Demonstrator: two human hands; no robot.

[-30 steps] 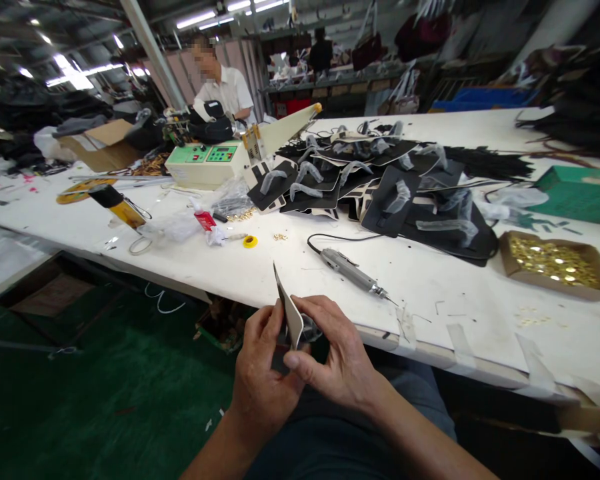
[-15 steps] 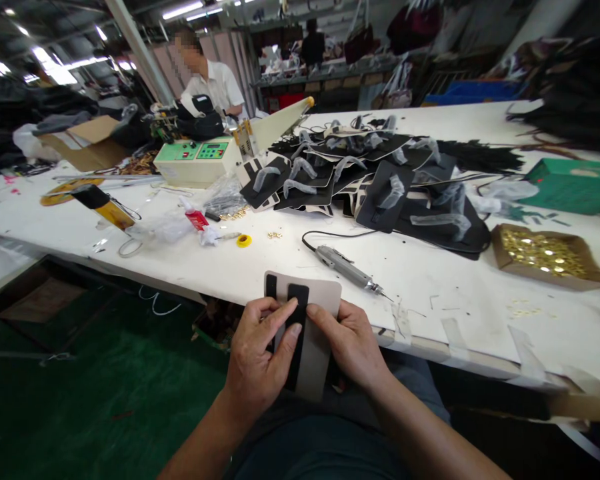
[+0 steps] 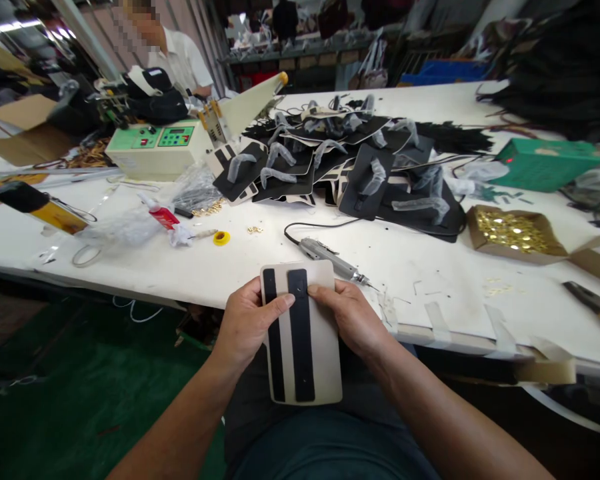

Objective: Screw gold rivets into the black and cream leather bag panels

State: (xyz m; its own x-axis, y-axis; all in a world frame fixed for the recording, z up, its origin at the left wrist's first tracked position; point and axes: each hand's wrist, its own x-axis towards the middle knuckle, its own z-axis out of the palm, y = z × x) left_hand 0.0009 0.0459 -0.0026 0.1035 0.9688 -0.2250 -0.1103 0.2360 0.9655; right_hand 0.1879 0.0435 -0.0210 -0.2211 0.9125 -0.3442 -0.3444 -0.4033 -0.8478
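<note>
Between my hands, in front of the table edge, is a beige panel (image 3: 325,347) with rounded corners. Two black strips run along it: a narrow one at the left and a wider black strip (image 3: 303,333) with small holes near its ends. My left hand (image 3: 247,320) grips the panel's left side, thumb tip on the wide strip. On the other side my right hand (image 3: 353,310) holds the edge, thumb beside the strip's upper hole. The fingers of both hands are partly hidden behind the panel. A grey electric screwdriver (image 3: 330,257) lies on the table just beyond.
A heap of black panels with plastic-wrapped handles (image 3: 325,160) covers the table's middle. Right of it stand a box of brass fasteners (image 3: 515,230), a green box (image 3: 547,163) and pliers (image 3: 593,303). Yellow tape (image 3: 221,238) and a control machine (image 3: 155,150) are left; a co-worker (image 3: 180,60) stands behind.
The panel has turned its face more fully toward me, showing more of both strips. My left fingers have shifted outward to its left edge. The whole view has swung to the right.
</note>
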